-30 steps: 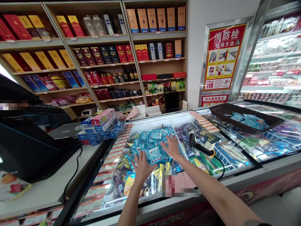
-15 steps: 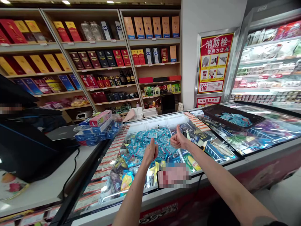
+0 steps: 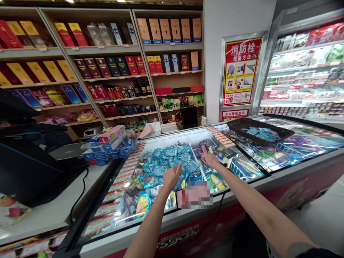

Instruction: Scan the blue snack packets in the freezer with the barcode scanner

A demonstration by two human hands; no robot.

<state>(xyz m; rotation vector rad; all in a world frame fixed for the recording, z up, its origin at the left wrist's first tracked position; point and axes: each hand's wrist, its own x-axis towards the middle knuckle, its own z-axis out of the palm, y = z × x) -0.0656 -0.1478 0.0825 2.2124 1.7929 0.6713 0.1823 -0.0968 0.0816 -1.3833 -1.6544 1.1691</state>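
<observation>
My left hand (image 3: 172, 176) hovers above the glass top of a chest freezer (image 3: 118, 229). Its thumb points up and to the right, while the other fingers are hidden behind the hand. Farther right, my right hand (image 3: 211, 157) is raised with its thumb up and its fingers apart, holding nothing. A dark band (image 3: 224, 165) circles the right wrist. Many small blue packets (image 3: 161, 161) form a pile beyond my hands. A flat, phone-like object (image 3: 195, 195) with a blurred face stands at the freezer's near edge, below my left hand.
A black tray (image 3: 239, 125) with more blue packets rests on the freezer at right. To the left are a counter (image 3: 57, 195), plastic-wrapped boxes (image 3: 107, 147) and a dark screen-like device (image 3: 29, 165). Shelves of boxed goods (image 3: 113, 66) line the back wall.
The view has turned slightly right. Both fists with raised thumbs have changed shape: the left thumb now leans right, and the right hand's fingers look less curled.
</observation>
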